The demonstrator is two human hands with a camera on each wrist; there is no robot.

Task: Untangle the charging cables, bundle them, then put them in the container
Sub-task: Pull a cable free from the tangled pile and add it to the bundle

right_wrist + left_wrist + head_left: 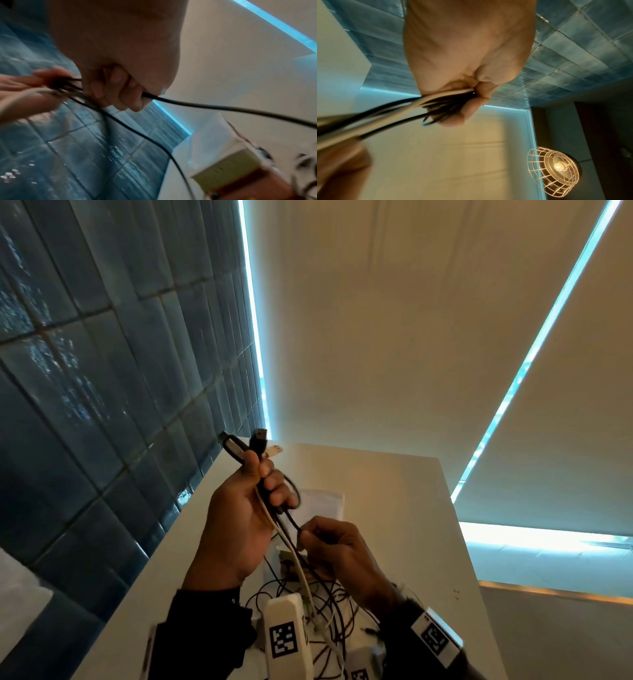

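My left hand (255,494) is raised above the white table (394,481) and grips a bunch of black and white charging cables (274,508); their plug ends (257,441) stick out above the fist. The left wrist view shows the cables (436,104) clamped in the curled fingers (471,108). Lower right, my right hand (322,539) pinches a black cable (205,106) running down from the bunch. Loose cable lengths lie tangled on the table (329,611) under both wrists. A clear container (325,501) stands behind my hands, partly hidden.
A dark blue tiled wall (102,371) runs along the table's left edge. Light blinds (411,337) hang behind the table. A small box (231,174) sits on the table near the cable pile. A wire-cage lamp (556,171) glows overhead.
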